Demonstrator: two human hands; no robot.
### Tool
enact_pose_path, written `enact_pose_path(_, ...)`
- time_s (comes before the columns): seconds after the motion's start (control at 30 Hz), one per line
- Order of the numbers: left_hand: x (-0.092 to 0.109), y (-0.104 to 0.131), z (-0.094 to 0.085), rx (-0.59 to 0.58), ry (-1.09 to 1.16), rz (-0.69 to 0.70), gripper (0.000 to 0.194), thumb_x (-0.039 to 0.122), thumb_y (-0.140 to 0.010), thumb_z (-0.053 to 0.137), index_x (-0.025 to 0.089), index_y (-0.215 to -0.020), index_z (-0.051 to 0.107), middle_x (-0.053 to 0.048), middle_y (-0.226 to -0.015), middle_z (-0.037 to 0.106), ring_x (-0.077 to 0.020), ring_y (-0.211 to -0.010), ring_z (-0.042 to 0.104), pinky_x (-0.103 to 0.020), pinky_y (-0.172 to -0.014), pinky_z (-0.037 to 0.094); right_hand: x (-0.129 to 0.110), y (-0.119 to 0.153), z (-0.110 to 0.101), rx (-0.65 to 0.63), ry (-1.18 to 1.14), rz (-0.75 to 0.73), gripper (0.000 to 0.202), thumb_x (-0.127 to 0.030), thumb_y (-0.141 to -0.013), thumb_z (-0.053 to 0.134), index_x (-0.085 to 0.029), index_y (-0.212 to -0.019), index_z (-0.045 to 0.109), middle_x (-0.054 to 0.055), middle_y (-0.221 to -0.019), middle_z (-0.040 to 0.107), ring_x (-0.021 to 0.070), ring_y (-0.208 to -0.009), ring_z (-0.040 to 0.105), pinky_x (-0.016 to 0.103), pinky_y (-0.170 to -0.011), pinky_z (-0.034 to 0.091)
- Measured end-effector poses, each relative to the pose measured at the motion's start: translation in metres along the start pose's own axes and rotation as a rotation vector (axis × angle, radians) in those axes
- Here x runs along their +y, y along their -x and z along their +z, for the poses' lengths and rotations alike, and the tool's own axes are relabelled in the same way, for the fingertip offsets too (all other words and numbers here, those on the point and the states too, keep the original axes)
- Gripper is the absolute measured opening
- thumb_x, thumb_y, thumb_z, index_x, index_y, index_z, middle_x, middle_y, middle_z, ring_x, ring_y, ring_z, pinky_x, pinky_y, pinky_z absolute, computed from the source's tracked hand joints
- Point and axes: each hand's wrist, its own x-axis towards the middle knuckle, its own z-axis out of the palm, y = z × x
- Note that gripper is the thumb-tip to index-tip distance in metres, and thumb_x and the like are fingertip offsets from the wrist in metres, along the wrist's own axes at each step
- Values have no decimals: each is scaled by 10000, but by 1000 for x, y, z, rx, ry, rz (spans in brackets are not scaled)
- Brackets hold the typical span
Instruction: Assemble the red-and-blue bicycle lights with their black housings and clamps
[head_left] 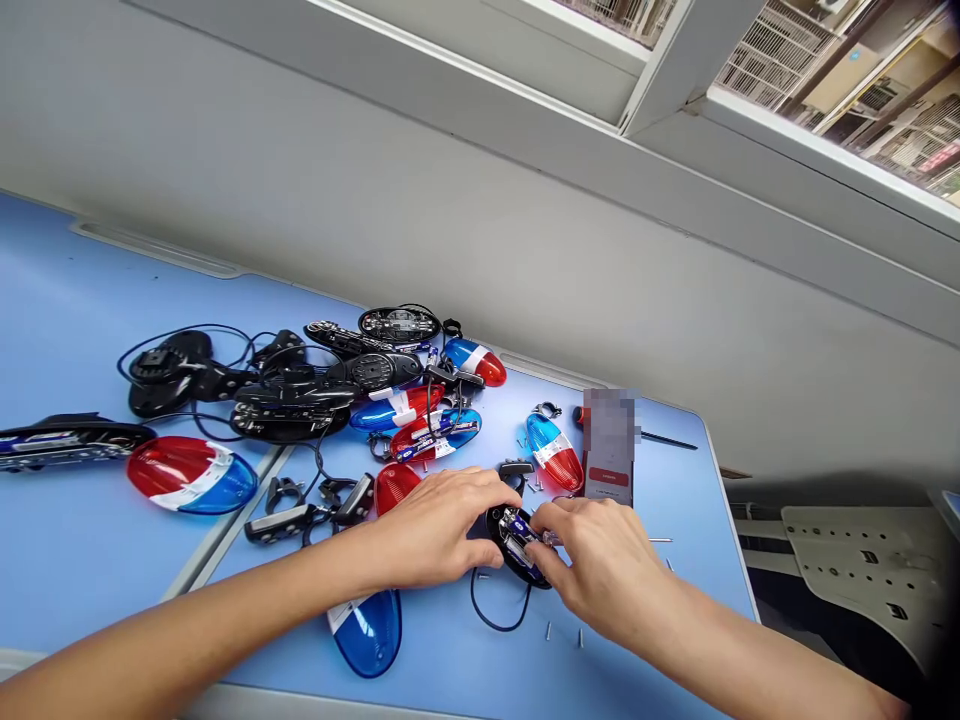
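On the blue table lies an opened black bike-light housing with blue-and-silver AA batteries in its compartment. My left hand holds the housing at its left side, index finger over the top and thumb along the near edge. Thumb and forefinger of my right hand are closed on a battery at the housing's right side; the fingers partly cover it. A black cable loops from the housing toward me. Beneath my left forearm shows a blue-and-white lens cover, with a red lens just beyond the wrist.
Several black housings with tangled cables stand left of centre. More lens covers lie around them, and another sits beyond my hands. Loose screws are scattered nearby. A phone and a screwdriver lie at right.
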Motion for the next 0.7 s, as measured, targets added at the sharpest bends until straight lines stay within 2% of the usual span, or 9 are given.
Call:
enact_pose_path(0.1,3,0,-2,-24,-8,-14,460,205,-764,751,259,-1199,611,-45,-1134,645,-275,-1065,600,-358,-862,463,-6,-2,2,47,83,-48,155,-311,-887,573,-219,-924,693,69,-908,695,225,-820,643,264,-505,206)
enact_pose_path(0.2,4,1,-3,-41,-12,-36,435,223,-778,736,280,-1193,619,-37,-1139,646,-280,-1086,595,-358,-866,466,-11,-6,2,16,97,-49,208,-345,-927,534,-219,-960,696,75,-908,694,228,-822,651,264,-506,233)
enact_pose_path(0.27,3,3,-3,-33,-10,-54,460,213,-799,709,299,-1237,598,-31,-1149,649,-279,-1110,589,-371,-894,461,-10,-7,2,-7,74,-31,210,-299,-944,505,-214,-969,695,71,-889,707,231,-824,664,266,-521,278)
enact_pose_path(0.4,0,5,-3,-4,10,-63,545,152,-818,654,323,-1321,533,-19,-1232,635,-267,-1169,569,-388,-962,437,2,-3,-1,87,-139,90,216,-255,-912,541,-233,-1090,660,35,-840,738,214,-752,680,285,-600,396)
enact_pose_path(0.47,-1,4,-3,3,16,-67,539,193,-807,682,315,-1312,538,-22,-1248,632,-276,-1171,568,-392,-958,440,10,-1,-3,149,-291,127,206,-274,-901,562,-244,-1077,664,21,-838,738,199,-731,676,298,-647,442)
enact_pose_path(0.6,-1,2,1,57,20,-77,411,357,-831,700,304,-1225,595,-15,-1179,666,-277,-1104,598,-373,-897,455,17,0,-2,205,-431,102,139,-270,-868,598,-265,-958,704,23,-965,722,200,-812,668,322,-717,480)
enact_pose_path(0.7,-2,1,4,80,9,-76,323,328,-867,662,300,-1184,610,-8,-1123,680,-255,-1009,622,-338,-823,455,19,-1,3,190,-495,122,164,-248,-864,591,-258,-1000,682,3,-845,724,195,-759,664,325,-701,484)
